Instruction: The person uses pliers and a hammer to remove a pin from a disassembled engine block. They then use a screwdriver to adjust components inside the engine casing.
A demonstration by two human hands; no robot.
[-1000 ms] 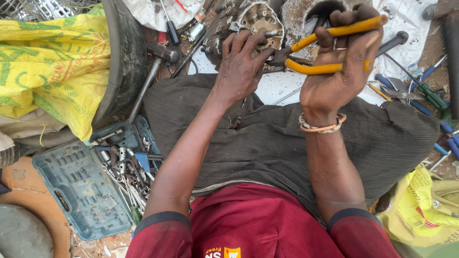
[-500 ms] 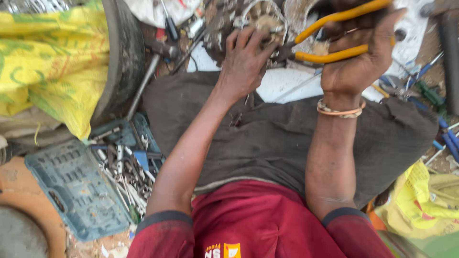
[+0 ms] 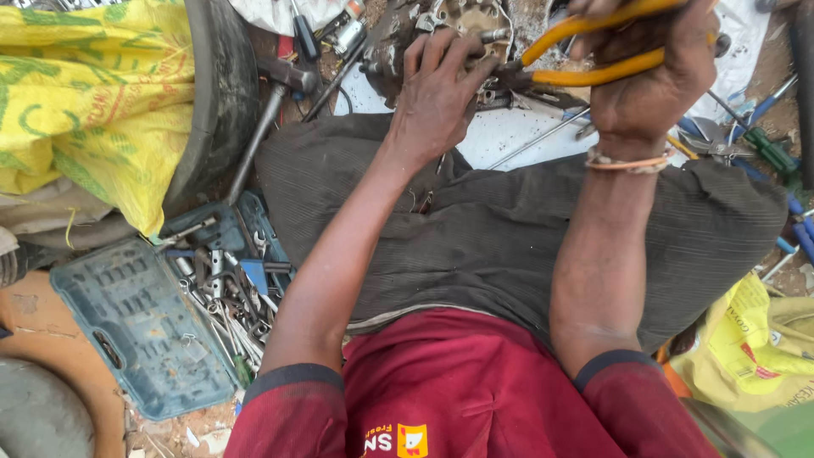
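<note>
Yellow-handled pliers (image 3: 593, 51) raised toward 12 o'clock vs 1 s ago, handles squeezed in right hand (image 3: 649, 80) grip. Left hand (image 3: 437, 93) kept pressed on metal engine part (image 3: 441, 21), grip holding it. Pulling judged underway.

This is a repair yard outside on dirt ground. An open tool case (image 3: 140, 331), loose wrenches (image 3: 225, 297), a hammer (image 3: 271, 102) and screwdrivers (image 3: 767, 148) lie around.

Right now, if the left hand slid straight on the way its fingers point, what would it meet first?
The left hand already rests on the metal engine part, fingers pointing up the picture; going on, it would likely just press further into it.
</note>
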